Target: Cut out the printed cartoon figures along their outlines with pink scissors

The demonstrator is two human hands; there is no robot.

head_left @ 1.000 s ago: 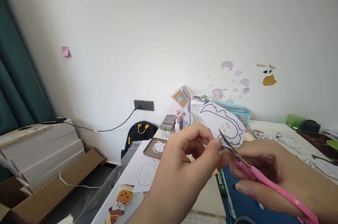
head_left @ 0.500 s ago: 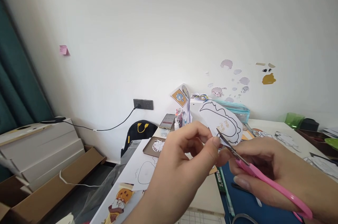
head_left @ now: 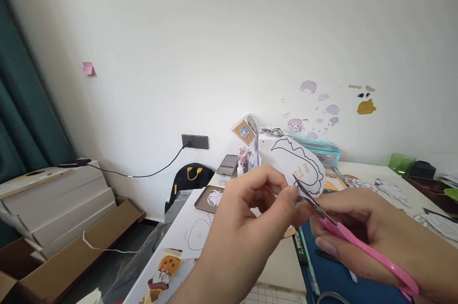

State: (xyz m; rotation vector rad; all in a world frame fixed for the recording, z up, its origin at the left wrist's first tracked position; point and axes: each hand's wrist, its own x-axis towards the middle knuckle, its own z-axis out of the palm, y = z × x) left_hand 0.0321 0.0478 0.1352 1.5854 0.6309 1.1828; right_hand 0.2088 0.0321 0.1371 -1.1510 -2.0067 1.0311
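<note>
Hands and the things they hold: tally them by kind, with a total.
Hands: 2, the left hand and the right hand
Paper cutouts: 1, the paper cutout pinched by the left hand
Scissors: 1, the pink scissors in the right hand, blades at the paper's edge
Total: 4

— What differs from a second ago?
— The paper cutout [head_left: 298, 166] has turned slightly in the left hand [head_left: 250, 218]; the pink scissors [head_left: 343, 232] have worked a little further along its outline.
</note>
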